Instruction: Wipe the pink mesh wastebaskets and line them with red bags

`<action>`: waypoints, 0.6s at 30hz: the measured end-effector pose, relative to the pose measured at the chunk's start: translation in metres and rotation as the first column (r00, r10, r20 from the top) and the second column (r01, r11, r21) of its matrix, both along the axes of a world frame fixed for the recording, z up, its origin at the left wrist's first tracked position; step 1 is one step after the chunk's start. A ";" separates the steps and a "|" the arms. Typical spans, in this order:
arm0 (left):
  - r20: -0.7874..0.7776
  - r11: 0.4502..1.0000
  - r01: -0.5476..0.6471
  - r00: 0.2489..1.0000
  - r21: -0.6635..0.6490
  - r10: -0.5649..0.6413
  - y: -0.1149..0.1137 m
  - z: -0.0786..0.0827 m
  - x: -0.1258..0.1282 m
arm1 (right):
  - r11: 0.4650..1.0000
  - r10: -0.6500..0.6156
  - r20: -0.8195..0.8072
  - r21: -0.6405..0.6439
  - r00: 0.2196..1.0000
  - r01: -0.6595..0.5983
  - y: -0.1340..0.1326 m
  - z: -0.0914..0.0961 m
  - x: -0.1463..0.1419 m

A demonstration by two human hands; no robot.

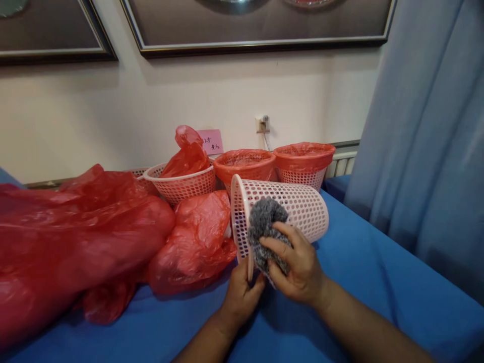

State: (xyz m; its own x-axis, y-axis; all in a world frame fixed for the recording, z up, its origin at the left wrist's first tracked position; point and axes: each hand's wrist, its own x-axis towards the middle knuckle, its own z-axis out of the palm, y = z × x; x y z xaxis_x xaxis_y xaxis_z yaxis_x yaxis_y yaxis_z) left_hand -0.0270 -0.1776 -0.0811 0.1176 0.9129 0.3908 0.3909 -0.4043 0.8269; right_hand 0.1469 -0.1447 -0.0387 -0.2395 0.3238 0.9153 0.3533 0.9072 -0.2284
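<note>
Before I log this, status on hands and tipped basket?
Left hand holding tipped basket by rim. Right hand holding gray cloth against it. Red bag beside its open end.

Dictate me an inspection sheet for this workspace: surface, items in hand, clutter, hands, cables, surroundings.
Surface: blue-covered table, slightly creased at right.
Items in hand: pale perforated plastic wastebasket, turned on its side; gray cloth against it near the rim.
Clutter: red plastic bags heaped at left; behind, two baskets lined with red bags and a white-rimmed basket with a bunched red bag inside.
Hands: left hand grips the wastebasket's rim; right hand holds the cloth.
Cables: thin cord below a wall socket; lower end hidden.
Surroundings: handwritten pink card, framed pictures, blue curtain.
</note>
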 end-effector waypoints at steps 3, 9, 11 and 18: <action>0.050 0.999 -0.035 0.998 -0.001 0.035 -0.002 0.001 -0.001 | 0.998 -0.065 0.008 0.012 0.998 0.064 0.015 -0.020 0.010; -0.010 0.999 -0.032 0.999 -0.041 0.032 -0.001 -0.005 -0.002 | 0.844 -0.469 -0.318 -0.437 0.824 0.312 0.089 -0.038 0.052; -0.037 0.999 -0.034 0.999 -0.032 0.033 0.000 -0.008 -0.002 | 0.799 -0.515 -0.346 -0.524 0.784 0.295 0.102 -0.040 0.060; -0.044 1.000 0.020 0.999 -0.015 -0.020 0.003 -0.009 -0.001 | 0.998 -0.053 -0.095 -0.040 0.994 0.049 0.031 -0.029 0.019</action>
State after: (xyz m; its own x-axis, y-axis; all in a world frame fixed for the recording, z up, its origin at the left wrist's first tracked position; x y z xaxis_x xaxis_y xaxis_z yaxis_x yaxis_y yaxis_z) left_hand -0.0282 -0.1745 -0.0899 0.1526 0.9157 0.3717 0.4187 -0.4006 0.8150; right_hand 0.1656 -0.1140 -0.0681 -0.1339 0.3677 0.9203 0.3737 0.8788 -0.2968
